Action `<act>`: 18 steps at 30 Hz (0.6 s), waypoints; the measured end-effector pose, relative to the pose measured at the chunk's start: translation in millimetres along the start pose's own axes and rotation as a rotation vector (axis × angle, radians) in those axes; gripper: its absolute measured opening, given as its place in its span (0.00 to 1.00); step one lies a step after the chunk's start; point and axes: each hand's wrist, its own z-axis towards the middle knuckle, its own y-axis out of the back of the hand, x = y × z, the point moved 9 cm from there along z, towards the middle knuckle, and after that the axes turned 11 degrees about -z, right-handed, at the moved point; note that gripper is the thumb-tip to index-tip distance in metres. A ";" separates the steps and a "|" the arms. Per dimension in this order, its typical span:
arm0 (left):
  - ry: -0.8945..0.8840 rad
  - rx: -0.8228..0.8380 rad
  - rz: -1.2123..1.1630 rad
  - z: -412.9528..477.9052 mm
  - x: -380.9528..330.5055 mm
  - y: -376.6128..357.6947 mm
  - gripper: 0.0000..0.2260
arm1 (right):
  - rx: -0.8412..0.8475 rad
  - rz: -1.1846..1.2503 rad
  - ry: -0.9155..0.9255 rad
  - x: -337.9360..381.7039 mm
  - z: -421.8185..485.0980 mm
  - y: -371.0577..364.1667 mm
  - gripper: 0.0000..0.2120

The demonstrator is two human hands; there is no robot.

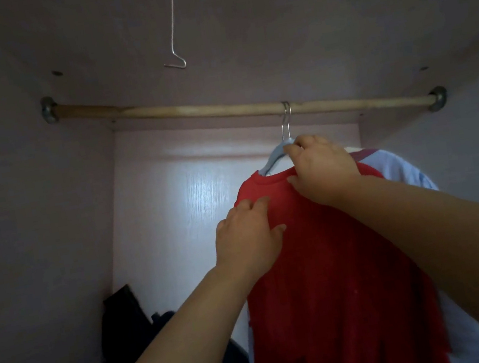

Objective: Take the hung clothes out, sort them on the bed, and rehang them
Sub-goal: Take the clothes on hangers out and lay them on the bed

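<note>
We have the red top (pixel 328 292) on its grey hanger (pixel 275 155), whose hook sits over the wooden rod (pixel 189 112) inside the wardrobe. Our right hand (pixel 321 168) closes round the hanger just below the hook, at the collar, which looks like the spot to lift or seat it from. Our left hand (pixel 248 242) lies flat, fingers spread, on the top's near shoulder, probably to steady the cloth so it doesn't slide off. A pale blue garment (pixel 402 168) hangs just behind, touching the red one. Dark clothes (pixel 126 324) sit low at the left.
</note>
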 end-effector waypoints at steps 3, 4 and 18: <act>-0.028 -0.017 -0.025 20.0 15.6 -6.9 0.24 | -0.024 -0.011 -0.071 -7.0 21.5 -18.5 0.24; -0.036 -0.021 -0.038 24.9 20.6 -10.1 0.25 | -0.030 -0.022 -0.091 -10.6 26.9 -23.7 0.24; -0.161 -0.150 -0.099 65.7 41.5 -22.8 0.25 | -0.176 0.063 -0.136 -53.6 53.4 -53.5 0.14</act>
